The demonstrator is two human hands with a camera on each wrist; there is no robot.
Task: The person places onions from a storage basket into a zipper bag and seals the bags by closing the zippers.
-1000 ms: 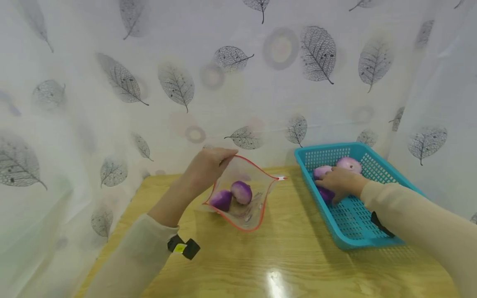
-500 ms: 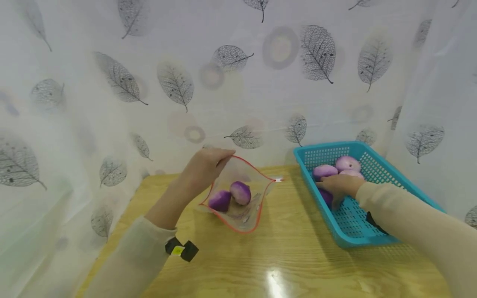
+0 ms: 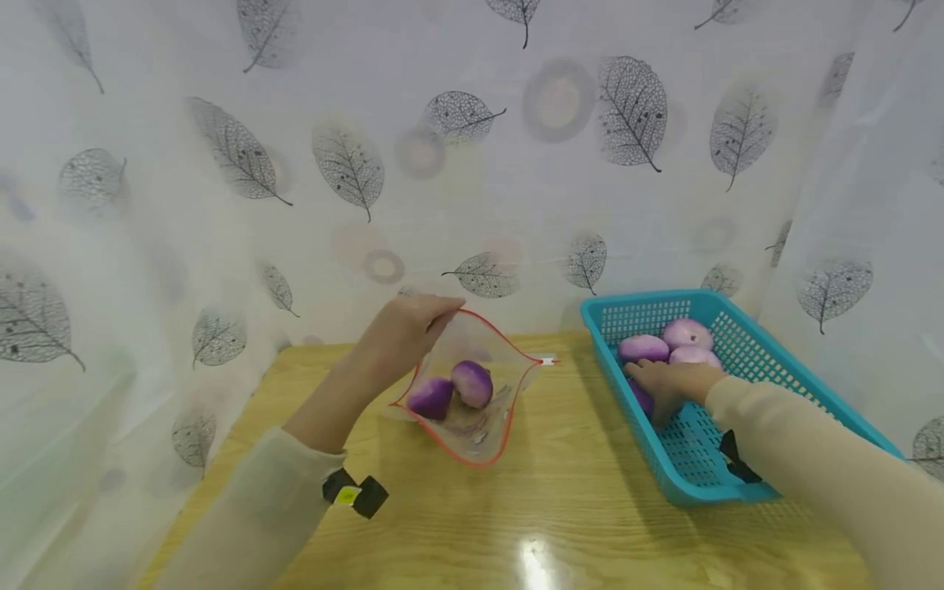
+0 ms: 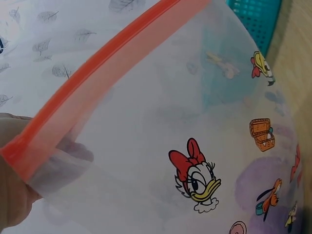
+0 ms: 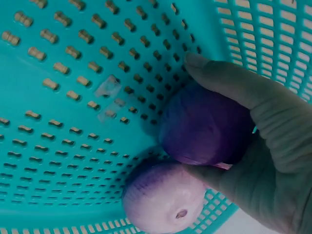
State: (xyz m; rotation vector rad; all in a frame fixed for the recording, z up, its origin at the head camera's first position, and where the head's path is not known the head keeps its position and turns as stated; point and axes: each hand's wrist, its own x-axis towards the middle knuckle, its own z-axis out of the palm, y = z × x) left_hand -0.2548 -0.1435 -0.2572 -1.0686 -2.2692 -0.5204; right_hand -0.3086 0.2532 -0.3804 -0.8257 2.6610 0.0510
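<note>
Head view: both hands are over a light wood-grain table (image 3: 442,524).
Left hand (image 3: 406,332): pinches the rim of a translucent plastic zip bag with red edging (image 3: 466,342), its mouth gaping.
Bag contents: two rounded purple onions (image 3: 472,384), side by side.
Right hand (image 3: 677,385): thumb and fingers grasp a round, deep-purple onion (image 5: 204,124) inside a turquoise perforated plastic basket (image 3: 752,348).
Basket: stands right of the bag, also holding three paler round onions (image 3: 687,334).
Backdrop: white leaf-printed sheet (image 3: 472,197).
</note>
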